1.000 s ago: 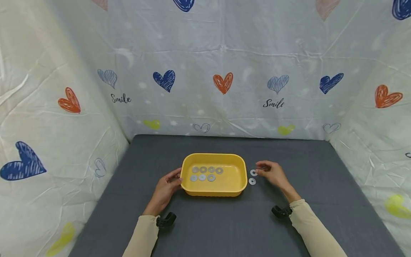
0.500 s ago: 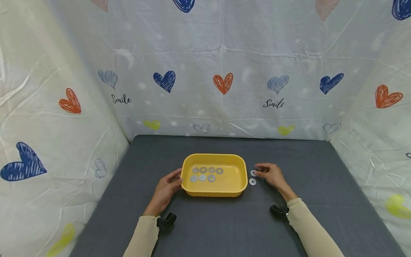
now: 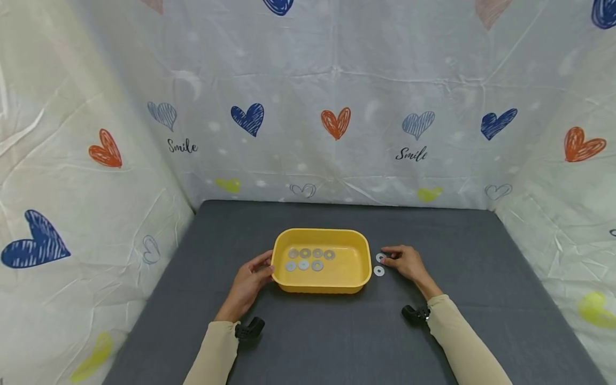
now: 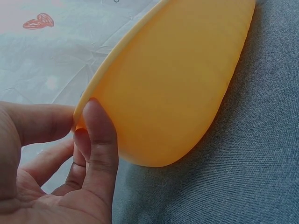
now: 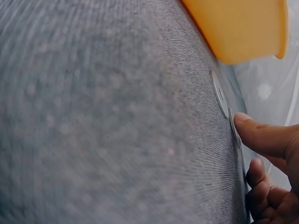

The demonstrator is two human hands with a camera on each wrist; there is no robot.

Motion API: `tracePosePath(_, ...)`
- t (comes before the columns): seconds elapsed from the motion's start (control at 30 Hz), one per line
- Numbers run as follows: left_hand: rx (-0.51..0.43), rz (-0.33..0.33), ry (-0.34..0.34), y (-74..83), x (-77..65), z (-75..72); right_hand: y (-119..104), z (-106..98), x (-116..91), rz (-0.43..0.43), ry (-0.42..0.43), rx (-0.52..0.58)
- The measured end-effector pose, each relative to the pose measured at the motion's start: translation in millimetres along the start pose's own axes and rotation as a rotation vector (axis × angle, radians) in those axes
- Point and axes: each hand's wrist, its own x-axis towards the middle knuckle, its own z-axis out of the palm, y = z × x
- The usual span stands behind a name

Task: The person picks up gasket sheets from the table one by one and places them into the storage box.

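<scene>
A yellow plastic tray [image 3: 344,264] sits on the dark cloth, holding several flat metal washers [image 3: 317,266] in two rows. My left hand [image 3: 250,280] grips its left end; in the left wrist view the thumb [image 4: 99,126] lies against the outer wall under the rim. Right of the tray, two more washers lie flat on the cloth, a far one [image 3: 380,258] and a near one [image 3: 379,271]. My right hand [image 3: 409,264] is at the far washer, thumb tip [image 5: 243,122] on its edge, index finger extended beyond it. The other right fingers are curled back.
Dark grey cloth [image 3: 308,337] covers the table around the tray. A pale sheet [image 3: 366,64] printed with hearts hangs behind it and along both sides. Black camera bands are worn on both wrists, over cream sleeves [image 3: 462,337].
My right hand has shifted slightly left and lowered its index finger, with the thumb staying at the far washer. The left hand and the tray keep their places; the head view has tilted slightly.
</scene>
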Motion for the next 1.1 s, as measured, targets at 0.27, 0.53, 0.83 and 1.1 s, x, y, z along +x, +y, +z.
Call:
tracePosePath(0.27,0.006,0.008,0.001,-1.1,-0.7,-1.2,-2.9,2.6,-0.7,0.013,0.005,-0.017)
tracePosePath(0.53,0.003,0.013,-0.010,-1.9,-0.7,-1.7,-0.9,3.7,0.4,0.022,0.024,-0.005)
tracePosePath(0.83,-0.011,0.008,-0.018,-0.9,-3.1,-0.3,-2.7,2.6,-2.0,0.058,0.069,0.085)
tracePosePath(1.1,-0.007,0.004,-0.017,1.4,-2.6,0.3,0.5,0.9,-2.5,0.071,0.139,0.121)
